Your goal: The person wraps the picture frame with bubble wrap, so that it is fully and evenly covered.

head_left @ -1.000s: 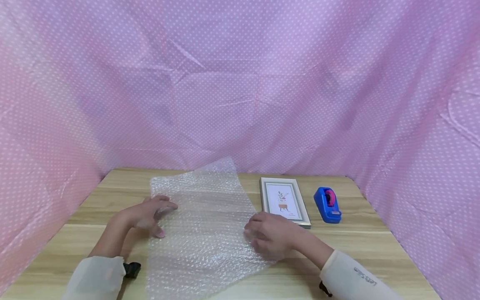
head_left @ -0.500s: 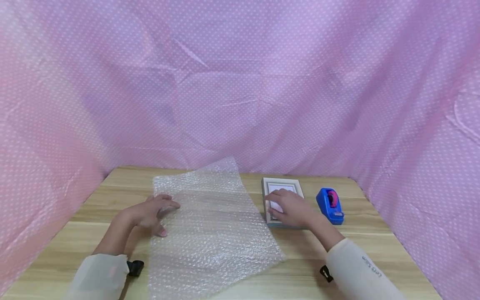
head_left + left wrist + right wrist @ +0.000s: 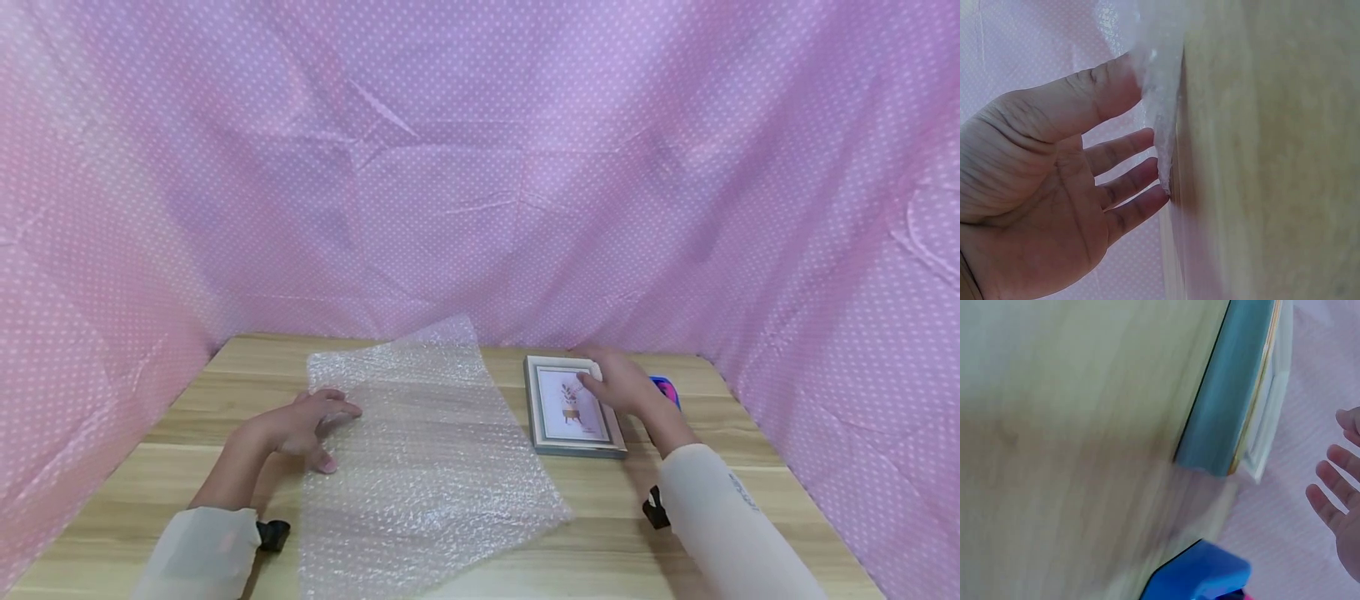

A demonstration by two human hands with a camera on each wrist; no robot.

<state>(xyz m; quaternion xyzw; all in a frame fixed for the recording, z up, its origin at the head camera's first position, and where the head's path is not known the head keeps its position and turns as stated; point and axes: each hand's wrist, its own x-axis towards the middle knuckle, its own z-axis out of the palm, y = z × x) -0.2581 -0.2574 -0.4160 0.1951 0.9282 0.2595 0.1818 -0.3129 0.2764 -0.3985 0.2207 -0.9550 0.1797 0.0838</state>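
Observation:
A sheet of clear bubble wrap [image 3: 427, 454] lies on the table, its far corner reaching toward the curtain. My left hand [image 3: 296, 427] rests on its left edge; in the left wrist view the thumb and spread fingers [image 3: 1124, 150] touch the wrap's rim [image 3: 1165, 94]. A framed picture of a potted plant [image 3: 572, 408] lies face up right of the wrap. Over its right side is my right hand [image 3: 618, 383]. The right wrist view has that hand [image 3: 1344, 494] with parted fingers, apart from the frame's blue-grey side [image 3: 1229, 394].
A blue tape dispenser with a pink roll [image 3: 666, 387] stands right of the picture frame, mostly hidden behind the right hand; its end [image 3: 1200, 569] shows in the right wrist view. A pink dotted curtain [image 3: 480, 208] surrounds the wooden table [image 3: 720, 508].
My right hand has left the bubble wrap's right edge, passed over the framed picture, and moved to the picture's right side. The left hand has stayed in place.

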